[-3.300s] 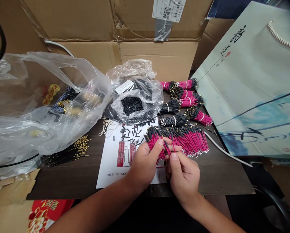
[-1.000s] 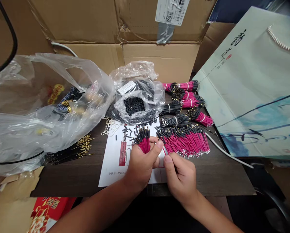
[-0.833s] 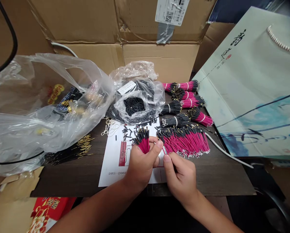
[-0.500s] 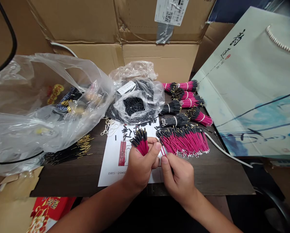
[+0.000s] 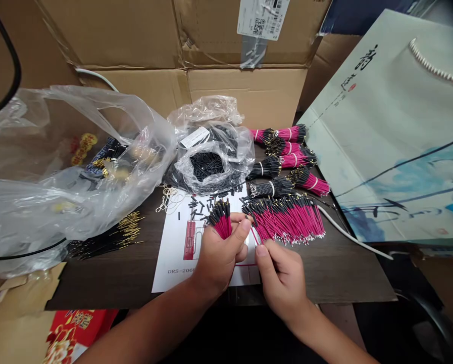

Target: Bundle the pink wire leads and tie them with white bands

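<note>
Dark desk: brown wood-grain desk [image 5: 343, 273], backed by upright brown cardboard panels [image 5: 245, 96].
Single wire: one thin magenta wire [image 5: 254, 237] slants between the two hands, raised over the desk by the pile's left end.
Right grip: the right hand [image 5: 283, 270] is closed, thumb and forefinger pinching the wire; its lower end is hidden.
Left grip: the left hand [image 5: 219, 259] is wrapped around a roughly upright bundle of magenta wires [image 5: 222, 223] with black, gold-tipped ends; I cannot tell whether its fingertips also pinch the single wire.
Just changed: three seconds ago the bundle overlapped the pile; now it stands to its left, over the white printed sheet [image 5: 173, 253].
Meaning: one wire seems to be getting handled apart from the gathered ones.
Loose pile: a broad row of magenta-and-black wires [image 5: 290, 221], just beyond the right hand.
Black bits: short black tubes [image 5: 193, 205] scattered on the sheet, below a clear plastic bag [image 5: 236, 177] holding more.
Tied bundles: magenta or black wire bundles with white bands [image 5: 296, 161], behind the pile.
</note>
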### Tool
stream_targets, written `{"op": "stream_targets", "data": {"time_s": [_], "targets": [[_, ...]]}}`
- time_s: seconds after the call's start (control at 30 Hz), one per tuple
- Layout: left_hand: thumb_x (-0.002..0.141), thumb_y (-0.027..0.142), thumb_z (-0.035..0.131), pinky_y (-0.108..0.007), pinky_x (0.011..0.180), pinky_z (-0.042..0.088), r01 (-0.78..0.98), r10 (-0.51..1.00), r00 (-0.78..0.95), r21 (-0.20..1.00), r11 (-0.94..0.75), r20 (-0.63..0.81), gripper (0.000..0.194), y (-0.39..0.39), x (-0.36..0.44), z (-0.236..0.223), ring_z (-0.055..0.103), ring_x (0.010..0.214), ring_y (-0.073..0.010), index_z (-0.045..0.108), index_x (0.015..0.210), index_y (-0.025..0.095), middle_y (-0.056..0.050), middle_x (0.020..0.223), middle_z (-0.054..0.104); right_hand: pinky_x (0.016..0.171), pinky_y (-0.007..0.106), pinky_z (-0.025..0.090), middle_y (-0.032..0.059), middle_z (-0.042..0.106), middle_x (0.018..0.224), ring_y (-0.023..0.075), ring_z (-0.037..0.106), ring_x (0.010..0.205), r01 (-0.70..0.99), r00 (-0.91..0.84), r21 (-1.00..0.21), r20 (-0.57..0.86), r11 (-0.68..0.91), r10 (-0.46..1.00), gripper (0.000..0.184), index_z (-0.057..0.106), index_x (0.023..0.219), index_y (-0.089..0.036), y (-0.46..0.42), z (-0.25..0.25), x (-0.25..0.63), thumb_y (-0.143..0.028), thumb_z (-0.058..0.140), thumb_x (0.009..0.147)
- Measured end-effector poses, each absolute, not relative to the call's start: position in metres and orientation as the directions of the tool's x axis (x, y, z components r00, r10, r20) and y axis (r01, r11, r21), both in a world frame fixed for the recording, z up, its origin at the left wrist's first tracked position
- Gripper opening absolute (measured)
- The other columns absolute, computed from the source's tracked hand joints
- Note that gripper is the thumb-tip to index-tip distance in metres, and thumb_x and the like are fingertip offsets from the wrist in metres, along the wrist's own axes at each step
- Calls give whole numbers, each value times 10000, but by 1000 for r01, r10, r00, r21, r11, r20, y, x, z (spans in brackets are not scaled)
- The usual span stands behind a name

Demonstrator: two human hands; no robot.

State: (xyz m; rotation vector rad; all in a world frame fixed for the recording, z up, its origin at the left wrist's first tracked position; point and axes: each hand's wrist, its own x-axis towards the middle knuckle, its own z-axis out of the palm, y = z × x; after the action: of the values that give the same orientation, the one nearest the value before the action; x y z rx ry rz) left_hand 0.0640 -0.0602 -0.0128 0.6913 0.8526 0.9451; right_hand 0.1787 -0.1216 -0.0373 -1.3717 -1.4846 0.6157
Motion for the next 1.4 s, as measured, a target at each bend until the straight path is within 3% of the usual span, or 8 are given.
{"op": "stream_targets", "data": {"time_s": [0.23, 0.33, 0.5, 0.7, 0.97, 1.07, 1.2, 1.4], "targets": [[884, 421, 696, -194, 432, 154, -363, 886, 281, 814, 453, -368, 391, -59, 63, -14, 145, 451, -26, 638, 1155, 145, 121, 557, 196, 509, 241, 284, -54, 379, 568, 78, 370, 517, 365, 355, -928, 66, -73, 932, 402, 419, 639, -194, -130, -33, 201, -354, 482, 1002], [891, 435, 682, -202, 434, 151, -347, 878, 292, 813, 468, -380, 375, -59, 63, -13, 143, 453, -33, 652, 1129, 147, 119, 549, 186, 512, 252, 271, -57, 363, 547, 83, 362, 506, 494, 411, -844, 14, -210, 911, 421, 462, 642, -193, -125, -28, 221, -434, 493, 986], [890, 435, 678, -198, 433, 153, -338, 864, 326, 806, 486, -384, 360, -60, 61, -9, 130, 458, -38, 654, 1097, 142, 119, 540, 183, 480, 265, 253, -56, 360, 472, 90, 354, 440, 707, 337, -660, -1, -254, 942, 496, 475, 574, -200, -105, -23, 234, -526, 503, 947], [876, 422, 693, -191, 434, 147, -314, 832, 351, 783, 537, -429, 340, -61, 59, -7, 129, 449, -36, 642, 1070, 148, 123, 521, 193, 502, 271, 333, -22, 546, 511, 127, 483, 472, 720, 388, -626, 7, -299, 921, 431, 666, 709, -216, -105, -21, 238, -582, 552, 906], [932, 262, 515, -206, 441, 167, -467, 719, 607, 580, 667, -338, 223, -62, 46, -6, 154, 492, -57, 669, 1017, 125, 67, 613, 264, 496, 259, 369, -29, 494, 598, 121, 479, 532, 393, 227, -920, 96, -1, 969, 230, 650, 923, -212, -137, -8, 240, -318, 464, 1007], [955, 272, 466, -212, 446, 179, -455, 697, 643, 574, 681, -317, 255, -63, 36, -2, 190, 485, -59, 656, 1052, 132, 59, 616, 298, 649, 293, 448, 19, 613, 776, 145, 574, 715, 491, -62, -832, 263, 259, 963, 154, 638, 927, -206, -133, -10, 217, -196, 492, 976], [992, 350, 491, -208, 468, 199, -319, 661, 653, 658, 682, -369, 263, -66, 19, 4, 232, 492, -46, 625, 907, 141, 58, 628, 328, 712, 328, 481, 41, 634, 843, 171, 584, 780, 581, -385, -721, 165, 378, 908, 137, 616, 912, -196, -122, -19, 192, -183, 490, 965], [969, 439, 545, -205, 458, 195, -200, 607, 699, 712, 673, -378, 327, -65, -9, 6, 227, 482, -36, 601, 830, 148, 62, 635, 337, 796, 338, 523, 58, 685, 1004, 179, 639, 897, 603, -362, -670, 256, 434, 897, 184, 637, 1073, -209, -111, -14, 199, -138, 531, 941]]}}
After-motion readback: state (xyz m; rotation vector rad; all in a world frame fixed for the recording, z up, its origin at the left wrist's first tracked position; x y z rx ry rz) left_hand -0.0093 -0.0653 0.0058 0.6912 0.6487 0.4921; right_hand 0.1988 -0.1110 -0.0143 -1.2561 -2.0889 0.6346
